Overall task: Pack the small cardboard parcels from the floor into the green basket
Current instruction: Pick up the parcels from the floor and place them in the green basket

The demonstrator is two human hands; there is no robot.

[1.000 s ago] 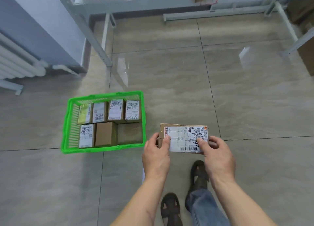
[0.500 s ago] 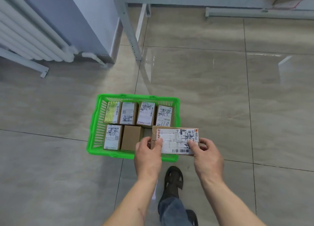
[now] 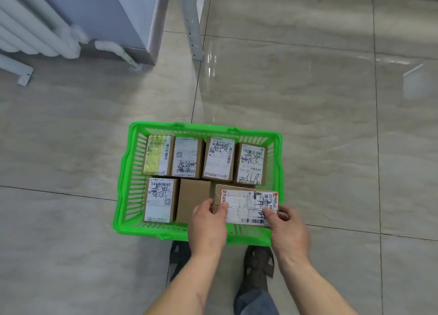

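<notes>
Head view, looking down: a person stands over a green slatted plastic basket (image 3: 123, 196) on a glossy beige tiled floor (image 3: 320, 125), holding a small brown cardboard parcel with a white shipping label (image 3: 246, 205) above the basket's near-right corner. The left hand (image 3: 208, 222) grips the parcel's left end, thumb curled onto its top face; the right hand (image 3: 288, 229) pinches the right end, thumb on the label and the fingers curled behind the edge. The basket holds a far row of four labelled parcels (image 3: 203, 159) standing side by side, and a near row with one labelled parcel (image 3: 161, 199) and, touching it, a plain brown carton with no label showing (image 3: 193, 199). The held parcel lies with its long side across the basket and hides the near-right floor of the basket, so whether another parcel sits beneath it cannot be told. The step in hand appears to be placement. The next move probably calls for lowering the parcel level into that corner beside the plain carton, with its right end kept inside the basket wall, then releasing both hands. A white radiator (image 3: 35, 30) and a grey metal frame leg (image 3: 189, 23) stand well apart at the far side.
</notes>
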